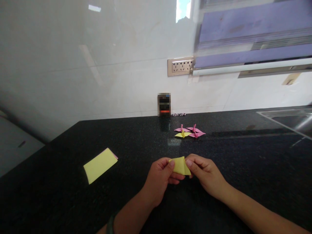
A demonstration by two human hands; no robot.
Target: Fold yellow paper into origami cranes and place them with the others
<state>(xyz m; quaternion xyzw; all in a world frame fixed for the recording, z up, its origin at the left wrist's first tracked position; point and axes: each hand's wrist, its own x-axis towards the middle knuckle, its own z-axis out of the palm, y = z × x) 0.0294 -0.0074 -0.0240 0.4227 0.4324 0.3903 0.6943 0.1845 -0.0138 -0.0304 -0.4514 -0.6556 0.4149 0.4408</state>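
Note:
My left hand and my right hand meet over the black counter, both pinching a small folded yellow paper between thumb and fingers. The paper is a partly folded triangular shape held just above the counter. Beyond the hands lie folded paper cranes, pink ones and a yellow one, close together on the counter.
A stack of yellow and pink paper sheets lies to the left on the counter. A small dark object stands against the white tiled wall, below a socket strip. A steel sink is at the far right.

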